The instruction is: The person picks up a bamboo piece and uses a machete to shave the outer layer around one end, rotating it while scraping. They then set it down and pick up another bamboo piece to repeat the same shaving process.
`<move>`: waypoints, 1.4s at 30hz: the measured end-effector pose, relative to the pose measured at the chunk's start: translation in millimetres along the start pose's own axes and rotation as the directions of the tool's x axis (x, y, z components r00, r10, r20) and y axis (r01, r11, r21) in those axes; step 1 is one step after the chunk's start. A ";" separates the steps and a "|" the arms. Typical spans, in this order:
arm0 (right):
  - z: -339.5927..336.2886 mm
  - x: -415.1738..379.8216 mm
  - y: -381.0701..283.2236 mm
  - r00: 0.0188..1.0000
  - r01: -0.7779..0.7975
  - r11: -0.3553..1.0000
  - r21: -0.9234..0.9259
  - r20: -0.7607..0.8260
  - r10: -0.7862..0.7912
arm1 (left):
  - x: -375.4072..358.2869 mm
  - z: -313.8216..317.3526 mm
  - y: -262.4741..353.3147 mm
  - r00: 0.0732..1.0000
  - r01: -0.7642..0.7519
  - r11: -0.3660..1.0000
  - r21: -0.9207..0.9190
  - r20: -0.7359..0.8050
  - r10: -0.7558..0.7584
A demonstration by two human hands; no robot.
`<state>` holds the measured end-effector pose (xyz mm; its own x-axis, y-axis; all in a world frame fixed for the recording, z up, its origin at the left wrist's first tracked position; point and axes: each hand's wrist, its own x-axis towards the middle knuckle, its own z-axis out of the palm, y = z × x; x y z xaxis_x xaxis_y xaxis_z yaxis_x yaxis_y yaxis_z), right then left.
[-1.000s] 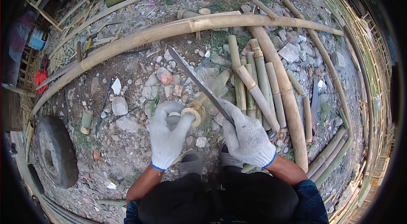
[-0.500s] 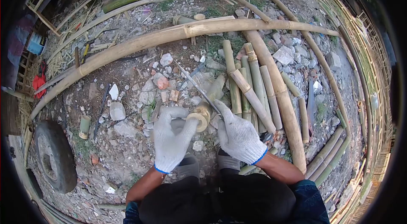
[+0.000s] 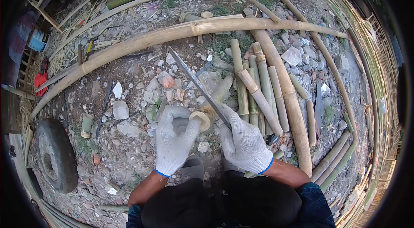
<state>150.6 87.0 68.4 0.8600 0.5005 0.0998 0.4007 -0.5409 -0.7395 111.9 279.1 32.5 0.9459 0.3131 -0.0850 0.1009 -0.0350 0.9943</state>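
In the head view, my left hand, in a white knitted glove with a blue cuff, closes around the near end of a short bamboo piece. Its thumb lies against the round, hollow cut end. My right hand, gloved alike, grips a long narrow knife; the handle is hidden inside the fist. The blade slants up and left across the bamboo, its tip over the stony ground. Right of the knife lie several cut bamboo lengths, side by side.
A long bamboo pole crosses beyond my hands, and a thick one runs along my right. Rubble and stones cover the ground. At left are a tyre and a short bamboo stub. A saw-like blade lies at right.
The knife has turned so more of its flat shows, and its tip has moved up and left. My right hand has rotated slightly; my left hand keeps hold of the bamboo.
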 end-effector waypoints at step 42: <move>-13.7 -12.0 14.1 0.992 0.015 0.983 -0.184 0.127 0.009 | -3.3 -2.5 4.9 0.928 -0.373 0.863 0.342 0.148 0.342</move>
<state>150.2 64.1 65.9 0.8162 0.5777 0.0081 0.4648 -0.6482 -0.6031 108.5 280.3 37.8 0.9578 0.1385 0.2519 -0.1600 -0.4713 0.8673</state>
